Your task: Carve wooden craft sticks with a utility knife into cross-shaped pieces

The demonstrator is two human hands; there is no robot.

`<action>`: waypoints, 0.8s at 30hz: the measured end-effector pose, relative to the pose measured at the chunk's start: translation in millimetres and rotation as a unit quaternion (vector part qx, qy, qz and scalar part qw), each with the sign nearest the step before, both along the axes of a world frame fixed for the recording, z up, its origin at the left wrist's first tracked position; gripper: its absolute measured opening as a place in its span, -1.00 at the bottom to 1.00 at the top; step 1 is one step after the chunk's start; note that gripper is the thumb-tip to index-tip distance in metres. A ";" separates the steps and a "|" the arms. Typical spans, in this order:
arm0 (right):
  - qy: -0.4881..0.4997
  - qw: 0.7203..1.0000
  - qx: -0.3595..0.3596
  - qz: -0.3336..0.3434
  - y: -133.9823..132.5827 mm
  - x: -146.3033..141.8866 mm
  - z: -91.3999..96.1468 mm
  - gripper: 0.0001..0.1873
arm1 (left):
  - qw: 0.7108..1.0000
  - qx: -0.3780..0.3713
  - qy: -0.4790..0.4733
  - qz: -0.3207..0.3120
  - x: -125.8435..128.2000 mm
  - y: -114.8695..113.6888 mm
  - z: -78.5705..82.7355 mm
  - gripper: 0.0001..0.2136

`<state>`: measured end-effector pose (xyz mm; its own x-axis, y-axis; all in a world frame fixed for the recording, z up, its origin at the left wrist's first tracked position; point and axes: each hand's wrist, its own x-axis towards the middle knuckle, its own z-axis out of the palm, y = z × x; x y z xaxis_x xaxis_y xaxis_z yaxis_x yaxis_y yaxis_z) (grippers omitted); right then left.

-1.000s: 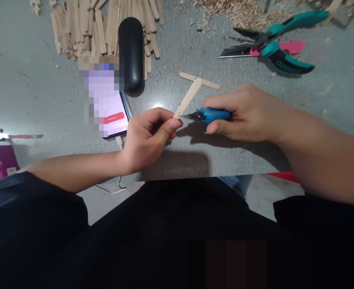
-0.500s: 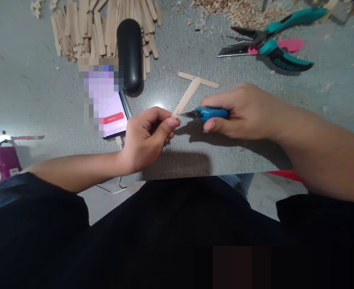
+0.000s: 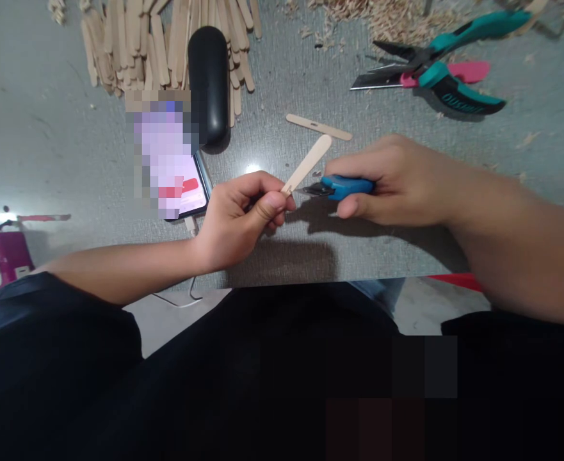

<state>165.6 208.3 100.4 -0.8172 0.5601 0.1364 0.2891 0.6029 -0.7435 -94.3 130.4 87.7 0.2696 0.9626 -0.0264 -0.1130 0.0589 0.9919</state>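
My left hand (image 3: 248, 221) pinches the lower end of a wooden craft stick (image 3: 310, 160) between thumb and fingers. The stick slants up and to the right, with small dark marks near my thumb. My right hand (image 3: 392, 182) is closed round the blue handles of small cutting pliers (image 3: 346, 187). Their dark jaws point left, with the tips right by the marked part of the stick; whether they touch it I cannot tell. Beyond the held stick, another craft stick (image 3: 332, 131) with a small slot near its middle lies flat on the table.
A pile of craft sticks (image 3: 142, 51) lies at the back left beside a black oblong case (image 3: 209, 83) and a phone (image 3: 195, 195) with a cable. Teal-handled pliers (image 3: 468, 96) rest over a pink cutter (image 3: 474, 72) at the right. Wood shavings (image 3: 397, 25) are heaped behind.
The held stick's far end has come away from the slotted stick and now shows its rounded tip. Both hands and the pliers have shifted slightly right in view.
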 end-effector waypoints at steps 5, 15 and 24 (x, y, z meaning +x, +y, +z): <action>-0.019 1.000 -0.006 -0.011 -3.3 -2.1 3.5 -0.22 | 0.999 0.021 0.028 0.015 -0.7 -0.4 3.6 -0.52; -0.108 0.989 0.034 -0.091 -6.3 -1.5 8.0 -0.19 | 0.984 0.127 0.107 0.071 -2.0 -5.3 9.2 -0.57; -0.131 0.986 -0.013 -0.106 -8.3 -5.2 26.1 -0.07 | 0.989 0.091 0.084 0.077 -1.3 -3.9 5.0 -0.59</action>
